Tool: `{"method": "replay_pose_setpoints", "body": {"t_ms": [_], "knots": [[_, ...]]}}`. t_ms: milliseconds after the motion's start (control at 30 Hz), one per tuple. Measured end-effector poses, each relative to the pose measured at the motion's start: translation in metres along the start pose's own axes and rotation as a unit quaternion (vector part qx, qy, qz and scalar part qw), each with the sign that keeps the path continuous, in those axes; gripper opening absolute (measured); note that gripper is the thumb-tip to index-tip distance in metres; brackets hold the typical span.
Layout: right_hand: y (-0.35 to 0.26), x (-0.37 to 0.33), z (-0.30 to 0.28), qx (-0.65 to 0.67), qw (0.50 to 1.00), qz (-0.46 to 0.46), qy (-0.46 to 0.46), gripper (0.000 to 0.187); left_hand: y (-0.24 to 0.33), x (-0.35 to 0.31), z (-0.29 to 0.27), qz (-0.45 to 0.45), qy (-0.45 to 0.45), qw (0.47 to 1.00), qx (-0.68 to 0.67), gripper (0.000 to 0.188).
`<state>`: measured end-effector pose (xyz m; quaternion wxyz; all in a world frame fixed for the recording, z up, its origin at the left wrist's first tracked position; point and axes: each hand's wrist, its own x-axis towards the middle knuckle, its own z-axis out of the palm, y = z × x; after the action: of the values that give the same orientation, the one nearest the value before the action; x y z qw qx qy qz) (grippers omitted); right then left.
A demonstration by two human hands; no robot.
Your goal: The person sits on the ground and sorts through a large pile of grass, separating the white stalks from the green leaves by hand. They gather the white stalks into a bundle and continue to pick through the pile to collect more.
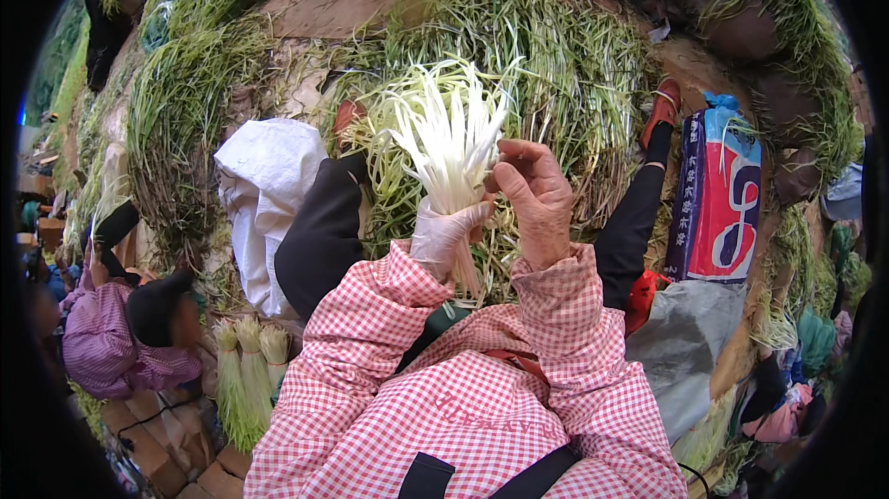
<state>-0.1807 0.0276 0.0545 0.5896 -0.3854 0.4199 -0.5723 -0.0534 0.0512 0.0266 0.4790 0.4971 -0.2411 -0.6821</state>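
Presently, L hand (437,238) clamped round white stalk bunch (451,140), long axis fwd. R hand (535,201) at its right edge; closure unclear.

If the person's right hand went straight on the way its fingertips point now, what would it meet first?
Most likely the bundle of pale stalks held in the left hand. The right hand is close beside it; whether they already touch is unclear from this view.
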Motion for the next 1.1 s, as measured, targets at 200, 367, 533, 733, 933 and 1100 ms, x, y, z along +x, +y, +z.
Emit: {"method": "replay_pose_setpoints", "body": {"t_ms": [200,367,533,733,933,1100], "knots": [[0.047,-0.016,-0.016,-0.127,0.966,0.106,-0.197,0.051,0.015,0.01,-0.032,-0.032,-0.001,0.999,-0.027,0.026],[0.08,-0.044,-0.067,-0.077,0.944,0.236,-0.219,0.036,0.047,0.009,-0.054,0.012,0.039,0.995,-0.091,0.024],[0.143,-0.073,-0.148,-0.145,0.904,0.393,-0.081,0.025,0.074,0.011,-0.087,0.04,0.022,0.987,-0.157,0.02],[0.19,-0.086,-0.187,-0.492,0.767,0.41,-0.044,0.034,0.093,0.008,-0.119,0.091,-0.081,0.963,-0.24,0.019],[0.066,-0.055,-0.122,-0.531,0.797,0.158,-0.238,0.037,0.068,0.014,-0.107,0.032,-0.03,0.971,-0.236,0.018],[0.023,-0.044,-0.076,-0.556,0.807,-0.162,-0.114,0.034,0.048,0.015,-0.077,-0.034,-0.036,0.97,-0.236,0.02]]}}
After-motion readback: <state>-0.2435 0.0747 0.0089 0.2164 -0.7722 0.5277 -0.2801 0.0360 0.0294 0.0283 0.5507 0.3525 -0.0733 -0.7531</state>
